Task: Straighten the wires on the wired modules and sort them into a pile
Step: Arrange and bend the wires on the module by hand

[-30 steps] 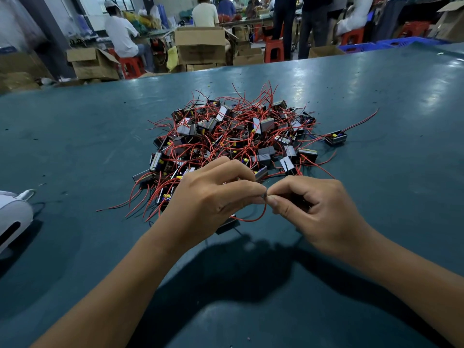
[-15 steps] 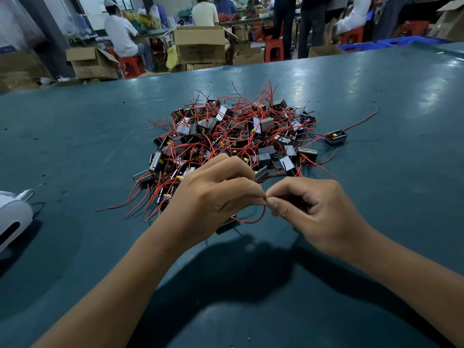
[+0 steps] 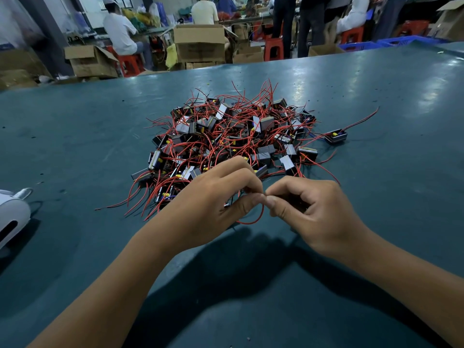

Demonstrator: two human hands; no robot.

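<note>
both hands meet just before the pile [image 3: 233, 136] on the green surface [image 3: 75, 136]. left hand [image 3: 211, 207] and right hand [image 3: 313, 212], each grip clenched, pinch one red wire [image 3: 253, 221] looping below the fingertips. one module [image 3: 335, 137] lies apart, right of the pile.

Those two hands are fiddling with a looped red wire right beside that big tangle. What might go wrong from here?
1. The red wire bows in a tight loop between the left hand and right hand; a hard pull might kink it rather than straighten it.
2. The hands work right at the edge of the tangled pile, so loose wires could snag and drag other modules along.
</note>
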